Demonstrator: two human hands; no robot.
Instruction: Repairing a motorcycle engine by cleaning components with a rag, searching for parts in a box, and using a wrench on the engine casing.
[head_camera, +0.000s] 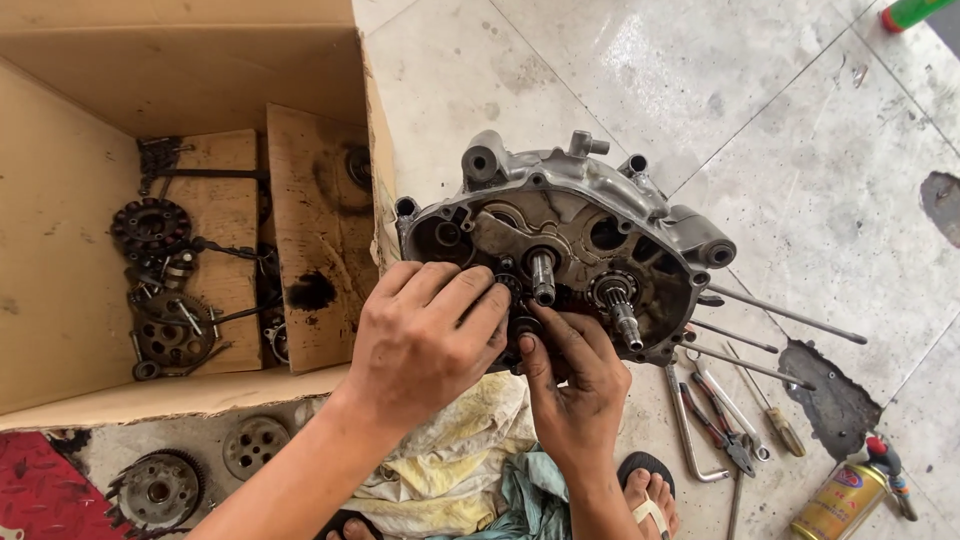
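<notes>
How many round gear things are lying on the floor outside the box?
2: a toothed clutch wheel near the red mat, and a smaller disc just right of it. The arm or rags may hide more.

The left hand (425, 335) and the right hand (572, 385) cover the lower middle of the grey metal engine case (570, 235), so what the fingers hold there is hidden. The green bottle (912, 12) and the red mat (40, 495) are cut by the picture edge. The dark parts inside the brown cardboard box (60, 330) are too small to tell
</notes>
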